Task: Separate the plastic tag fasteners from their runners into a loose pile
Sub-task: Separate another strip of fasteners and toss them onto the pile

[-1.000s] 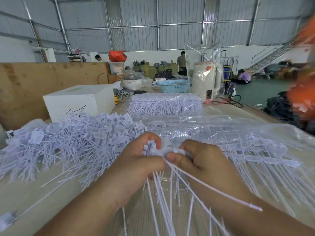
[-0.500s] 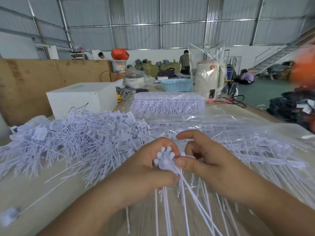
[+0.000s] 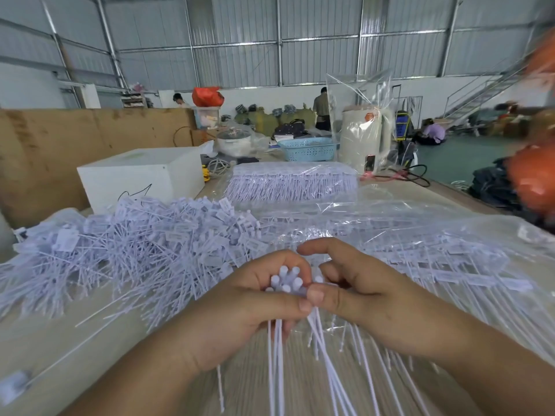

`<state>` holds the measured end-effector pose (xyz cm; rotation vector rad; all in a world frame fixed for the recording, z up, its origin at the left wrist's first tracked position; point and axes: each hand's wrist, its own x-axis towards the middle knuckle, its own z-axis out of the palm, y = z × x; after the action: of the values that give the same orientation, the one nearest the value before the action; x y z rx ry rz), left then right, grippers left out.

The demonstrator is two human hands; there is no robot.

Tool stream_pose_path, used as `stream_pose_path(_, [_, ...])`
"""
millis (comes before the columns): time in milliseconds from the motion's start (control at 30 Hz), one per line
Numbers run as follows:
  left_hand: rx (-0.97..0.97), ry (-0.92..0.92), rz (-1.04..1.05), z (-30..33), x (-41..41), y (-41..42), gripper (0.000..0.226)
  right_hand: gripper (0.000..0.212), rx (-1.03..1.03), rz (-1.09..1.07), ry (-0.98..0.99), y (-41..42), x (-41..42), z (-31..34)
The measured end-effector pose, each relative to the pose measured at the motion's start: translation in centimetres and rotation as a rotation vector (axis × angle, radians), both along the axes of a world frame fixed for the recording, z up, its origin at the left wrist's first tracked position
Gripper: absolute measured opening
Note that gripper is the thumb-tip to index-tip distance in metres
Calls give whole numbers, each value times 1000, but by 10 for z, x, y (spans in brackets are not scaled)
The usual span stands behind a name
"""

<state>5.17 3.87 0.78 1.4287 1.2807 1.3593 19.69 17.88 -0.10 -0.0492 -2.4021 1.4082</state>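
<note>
My left hand [image 3: 240, 313] grips a bunch of white plastic tag fasteners [image 3: 286, 280]; their stubby heads stick up between its fingers and their long thin tails hang down toward me. Close beside it, my right hand [image 3: 360, 298] pinches the same bunch with thumb and curled fingers, its forefinger arched above. A loose pile of separated fasteners [image 3: 126, 247] spreads over the table to the left. Fasteners still on their runners lie in clear plastic [image 3: 435, 259] at the right.
A wrapped block of fasteners [image 3: 288, 181] lies farther back. Left of it stands a white box [image 3: 141, 172]. A blue basket [image 3: 309, 150], a bagged white appliance [image 3: 363, 142] and cables sit at the table's far end. People work in the hall behind.
My right hand let the long tails drop and came up beside the left, its forefinger lifting over the heads. The bunch now stands more upright in my left hand.
</note>
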Motion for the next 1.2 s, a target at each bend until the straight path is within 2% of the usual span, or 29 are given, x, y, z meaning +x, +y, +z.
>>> stream_pose_path(167, [-12, -8, 144, -3, 7, 4, 20, 54, 8, 2, -40, 3, 0, -2])
stream_pose_path(233, [10, 41, 217, -4, 9, 5, 21, 56, 25, -3, -56, 5, -1, -4])
stream_pose_path(400, [38, 134, 322, -8, 10, 7, 10, 50, 50, -29, -50, 7, -2, -8])
stream_pose_path(467, [33, 119, 319, -9, 10, 8, 9, 43, 42, 2, -44, 5, -2, -6])
stream_pose_path(533, [15, 112, 292, -8, 9, 8, 20, 38, 26, 74, -32, 1, -2, -3])
stream_pose_path(700, [-82, 180, 73, -2, -3, 2, 9, 58, 84, 12, -116, 1, 0, -4])
stream_pose_path(767, [-133, 197, 39, 0, -6, 0, 13, 59, 97, 20, -109, 0, 0, -4])
stream_pose_path(833, [-156, 210, 40, 1, -7, 0, 15, 51, 102, 14, -89, -1, -1, -3])
stream_pose_path(900, [-140, 225, 54, 3, -6, -1, 12, 26, 137, -17, -72, -2, -1, -1])
stream_pose_path(933, [-124, 230, 69, 5, -5, -1, 8, 24, 189, -56, -87, -1, 0, 0])
stream_pose_path(1000, [-93, 235, 123, 6, -4, -1, 8, 44, 273, -117, -158, 3, 2, 2])
stream_pose_path(1067, [-90, 235, 155, 6, -3, -1, 5, 54, 243, -113, -210, 9, 5, 3])
stream_pose_path(1200, [-141, 263, 92, 8, -3, -2, 7, 35, 217, -64, -188, 12, 8, 5])
